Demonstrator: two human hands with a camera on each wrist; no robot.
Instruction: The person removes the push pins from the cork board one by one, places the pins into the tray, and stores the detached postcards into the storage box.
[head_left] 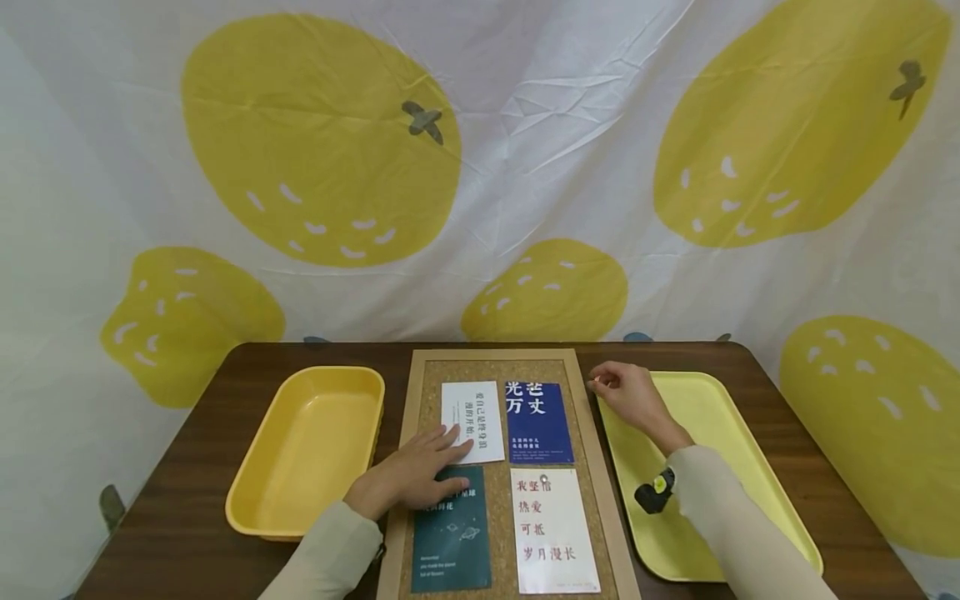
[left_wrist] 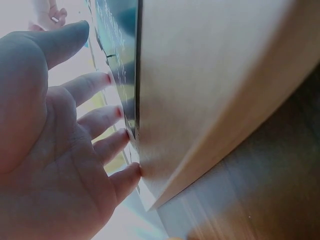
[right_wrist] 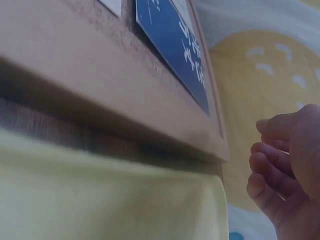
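A wood-framed corkboard (head_left: pixel 501 500) bears a white card (head_left: pixel 486 404), a dark blue card (head_left: pixel 540 433), a dark green card (head_left: pixel 450 550) and a white card with red writing (head_left: pixel 555 533). A small round pin (head_left: pixel 543 478) sits near the top of the red-lettered card. My left hand (head_left: pixel 420 471) lies with fingers spread over the upper white card's lower edge and the green card's top. Beyond the frame's right side, my right hand (head_left: pixel 630 396) is raised, thumb and fingers pinching a small whitish push pin (head_left: pixel 597 380), barely visible.
A yellow-orange basin (head_left: pixel 307 450) stands left of the board. On the right lies a pale yellow tray (head_left: pixel 705 467), partly under my right forearm. Behind the brown wooden table (head_left: pixel 172 500) hangs a lemon-print curtain (head_left: pixel 510 183).
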